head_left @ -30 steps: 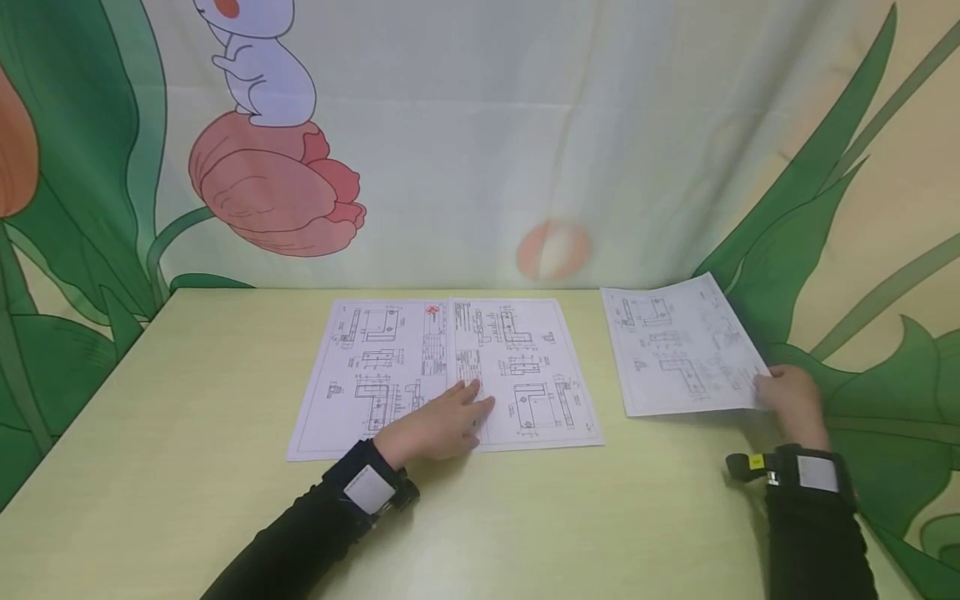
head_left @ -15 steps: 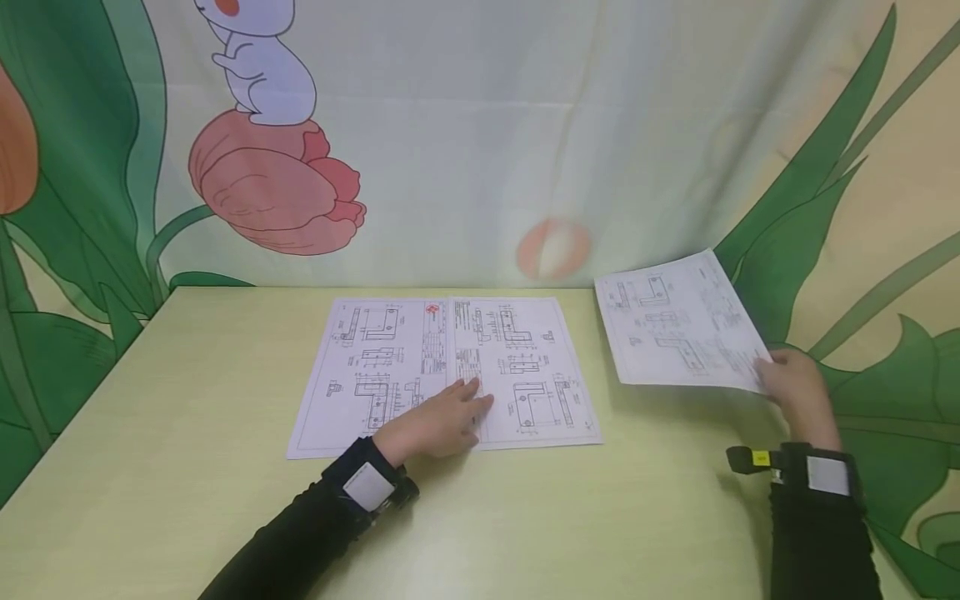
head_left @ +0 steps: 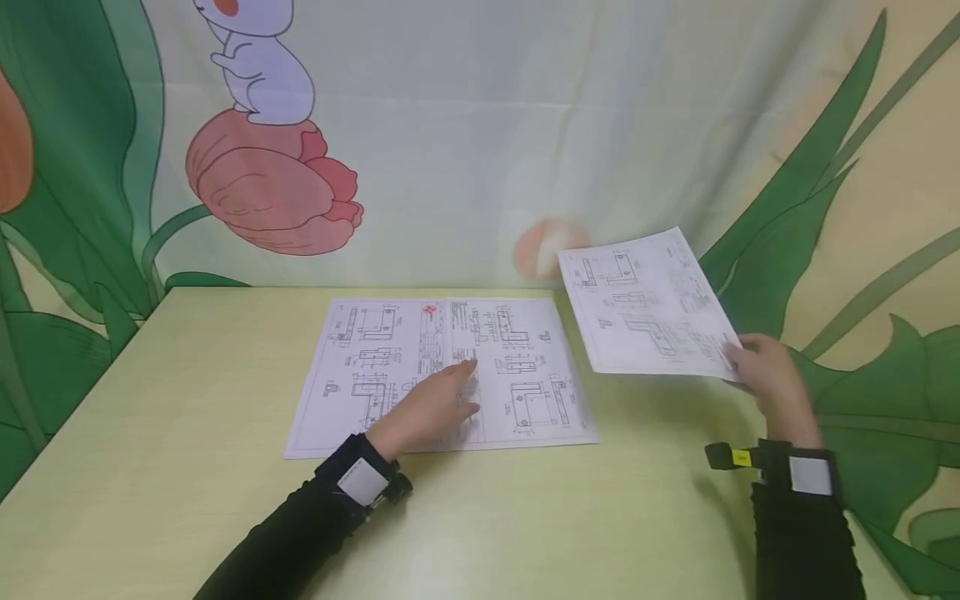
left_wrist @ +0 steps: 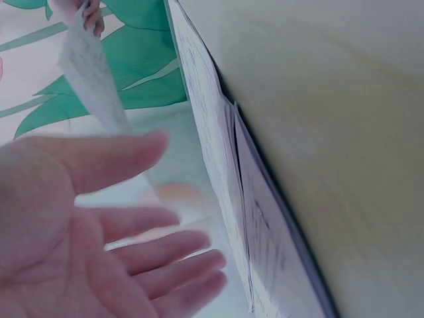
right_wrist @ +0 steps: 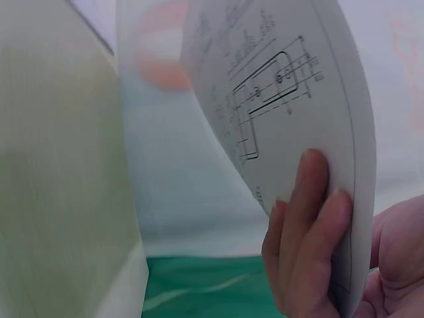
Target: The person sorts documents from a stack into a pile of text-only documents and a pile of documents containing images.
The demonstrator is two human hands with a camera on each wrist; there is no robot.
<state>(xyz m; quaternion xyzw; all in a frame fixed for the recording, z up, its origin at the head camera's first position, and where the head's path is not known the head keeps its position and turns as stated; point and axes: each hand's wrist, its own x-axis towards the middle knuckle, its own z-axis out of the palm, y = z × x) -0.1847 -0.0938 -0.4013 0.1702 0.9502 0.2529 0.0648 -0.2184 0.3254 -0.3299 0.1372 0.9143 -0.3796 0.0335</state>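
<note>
Two sheets printed with technical drawings lie side by side on the table, a left sheet (head_left: 315, 425) and a right sheet (head_left: 558, 358). Over the seam between them is my left hand (head_left: 427, 408). In the left wrist view its fingers (left_wrist: 179, 252) are extended and appear apart from the paper. My right hand (head_left: 772, 383) pinches the lower right corner of a third drawing sheet (head_left: 637, 308), raised and tilted above the table. Seen from the right wrist, fingers lie against one printed face (right_wrist: 271, 132) of it, with the thumb side of the hand behind.
A pale yellow-green table (head_left: 187, 400) extends up to a printed curtain (head_left: 450, 167) at its far edge. Large green leaves (head_left: 885, 400) show on the cloth along the right side. Each wrist wears a dark strap with a camera.
My right hand has raised the third sheet and carried it leftward, toward the two lying sheets. My left hand has shifted slightly, its fingers now spread differently over the seam.
</note>
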